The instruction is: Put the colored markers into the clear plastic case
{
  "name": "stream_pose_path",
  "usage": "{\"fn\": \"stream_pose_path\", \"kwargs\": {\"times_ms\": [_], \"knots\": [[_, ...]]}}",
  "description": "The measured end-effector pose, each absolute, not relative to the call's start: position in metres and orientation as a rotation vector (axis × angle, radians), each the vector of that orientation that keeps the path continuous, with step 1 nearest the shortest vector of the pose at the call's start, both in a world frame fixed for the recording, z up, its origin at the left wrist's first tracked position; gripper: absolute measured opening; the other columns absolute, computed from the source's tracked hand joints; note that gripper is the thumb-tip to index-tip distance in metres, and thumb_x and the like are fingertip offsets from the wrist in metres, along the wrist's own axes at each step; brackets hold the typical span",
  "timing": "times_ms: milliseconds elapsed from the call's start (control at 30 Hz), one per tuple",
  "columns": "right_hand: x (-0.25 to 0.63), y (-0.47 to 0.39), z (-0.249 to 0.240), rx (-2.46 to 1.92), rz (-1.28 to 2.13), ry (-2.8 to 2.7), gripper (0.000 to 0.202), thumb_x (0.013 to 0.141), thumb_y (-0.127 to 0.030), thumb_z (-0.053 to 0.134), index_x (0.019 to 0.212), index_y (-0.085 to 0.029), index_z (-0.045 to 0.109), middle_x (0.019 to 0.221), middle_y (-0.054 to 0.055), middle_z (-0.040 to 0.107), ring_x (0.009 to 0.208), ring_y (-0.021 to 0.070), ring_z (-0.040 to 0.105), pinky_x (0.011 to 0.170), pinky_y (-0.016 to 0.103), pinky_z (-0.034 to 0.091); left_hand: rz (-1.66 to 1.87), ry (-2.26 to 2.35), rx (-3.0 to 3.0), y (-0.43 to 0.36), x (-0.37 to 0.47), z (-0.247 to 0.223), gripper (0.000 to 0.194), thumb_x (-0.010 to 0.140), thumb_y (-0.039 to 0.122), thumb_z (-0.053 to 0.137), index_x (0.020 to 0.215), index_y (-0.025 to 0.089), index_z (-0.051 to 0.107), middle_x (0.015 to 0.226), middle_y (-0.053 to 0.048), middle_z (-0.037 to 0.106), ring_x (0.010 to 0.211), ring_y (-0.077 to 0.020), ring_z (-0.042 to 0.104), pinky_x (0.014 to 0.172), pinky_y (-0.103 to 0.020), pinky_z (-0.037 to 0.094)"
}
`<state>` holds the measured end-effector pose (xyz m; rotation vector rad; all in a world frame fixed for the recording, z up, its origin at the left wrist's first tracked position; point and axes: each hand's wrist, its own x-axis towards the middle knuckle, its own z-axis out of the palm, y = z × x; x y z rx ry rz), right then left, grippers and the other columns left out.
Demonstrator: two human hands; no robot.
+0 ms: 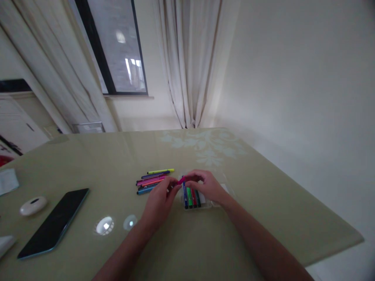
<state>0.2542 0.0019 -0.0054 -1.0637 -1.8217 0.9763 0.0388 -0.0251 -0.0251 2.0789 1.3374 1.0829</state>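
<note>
A magenta marker pen (181, 180) is pinched between both hands, just above a clear plastic case (206, 204). My left hand (162, 196) is closed on one end of it, and the fingers of my right hand (203, 182) close on the other end. Inside the case lie several markers side by side: blue, green (190, 198), red and dark green. To the left of my left hand, a loose row of markers (152, 179) lies on the table, in yellow, purple, pink, orange and blue. My left hand hides part of that row.
On the left of the table (96, 160) lie a black tablet (55, 222) and a white oval object (33, 205). A pale packet (8, 181) rests at the left edge. Wall (307, 97) borders the table's right side; curtains (190, 66) hang behind.
</note>
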Motion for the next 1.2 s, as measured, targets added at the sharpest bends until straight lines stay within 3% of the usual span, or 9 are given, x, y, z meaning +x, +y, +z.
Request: {"fn": "stream_pose_path", "kwargs": {"times_ms": [133, 233, 500, 667, 800, 933, 1200], "knots": [[0.237, -0.006, -0.009, -0.947, 1.187, -1.670, 0.028, 0.082, -0.048, 0.079, 0.088, -0.020, 0.079, 0.083, 0.003, 0.077, 0.080, 0.0189, 0.070, 0.077, 0.030, 0.054, 1.194, 1.269, 2.057, -0.035, 0.049, -0.027, 0.021, 0.100, 0.042, 0.059, 0.100, 0.022, 0.062, 0.085, 0.001, 0.068, 0.071, -0.0142, 0.061, 0.066, -0.024, 0.048], [0.237, -0.003, -0.009, -0.918, 1.238, -1.494, 0.029, 0.077, -0.046, 0.083, 0.087, -0.020, 0.076, 0.083, 0.003, 0.076, 0.079, 0.0181, 0.070, 0.077, 0.030, 0.054, 1.197, 1.244, 2.114, -0.033, 0.047, -0.031, 0.018, 0.101, 0.038, 0.059, 0.109, 0.023, 0.064, 0.089, 0.000, 0.069, 0.076, -0.0148, 0.063, 0.070, -0.026, 0.050], [0.292, 0.025, -0.005, -1.201, 1.036, -1.287, 0.035, 0.079, -0.048, 0.077, 0.096, -0.017, 0.076, 0.086, 0.008, 0.078, 0.077, 0.0187, 0.070, 0.068, 0.029, 0.052, 0.829, 0.986, 2.669, -0.040, 0.053, -0.034, 0.022, 0.104, 0.025, 0.051, 0.119, 0.025, 0.067, 0.116, -0.007, 0.073, 0.106, -0.0216, 0.066, 0.095, -0.038, 0.049], [0.304, 0.033, -0.021, -1.298, 1.096, -1.420, 0.035, 0.079, -0.044, 0.076, 0.102, -0.018, 0.075, 0.081, 0.005, 0.077, 0.074, 0.0183, 0.071, 0.064, 0.028, 0.052, 0.615, 0.943, 2.750, -0.047, 0.061, -0.039, 0.043, 0.100, 0.024, 0.058, 0.143, 0.029, 0.053, 0.144, -0.007, 0.062, 0.129, -0.0228, 0.057, 0.108, -0.042, 0.043], [0.295, 0.035, -0.036, -1.324, 1.020, -1.567, 0.029, 0.080, -0.035, 0.074, 0.102, -0.017, 0.075, 0.076, 0.004, 0.076, 0.072, 0.0184, 0.071, 0.068, 0.030, 0.054, 0.570, 1.003, 2.752, -0.047, 0.063, -0.044, 0.052, 0.098, 0.025, 0.062, 0.148, 0.028, 0.048, 0.143, -0.007, 0.062, 0.127, -0.0237, 0.057, 0.108, -0.043, 0.042], [0.289, 0.033, -0.039, -1.387, 0.837, -1.761, 0.027, 0.079, -0.029, 0.077, 0.103, -0.016, 0.077, 0.086, 0.007, 0.078, 0.078, 0.0195, 0.070, 0.075, 0.032, 0.054, 0.513, 1.083, 2.790, -0.048, 0.065, -0.044, 0.050, 0.097, 0.025, 0.064, 0.145, 0.031, 0.051, 0.139, -0.006, 0.062, 0.122, -0.0264, 0.057, 0.104, -0.044, 0.043], [0.289, 0.031, -0.036, -1.421, 0.746, -1.914, 0.024, 0.078, -0.027, 0.080, 0.099, -0.017, 0.076, 0.087, 0.005, 0.076, 0.074, 0.0173, 0.066, 0.070, 0.029, 0.051, 0.529, 1.094, 2.830, -0.048, 0.066, -0.049, 0.044, 0.098, 0.027, 0.063, 0.141, 0.034, 0.055, 0.135, -0.006, 0.061, 0.121, -0.0255, 0.056, 0.103, -0.043, 0.042]]}}
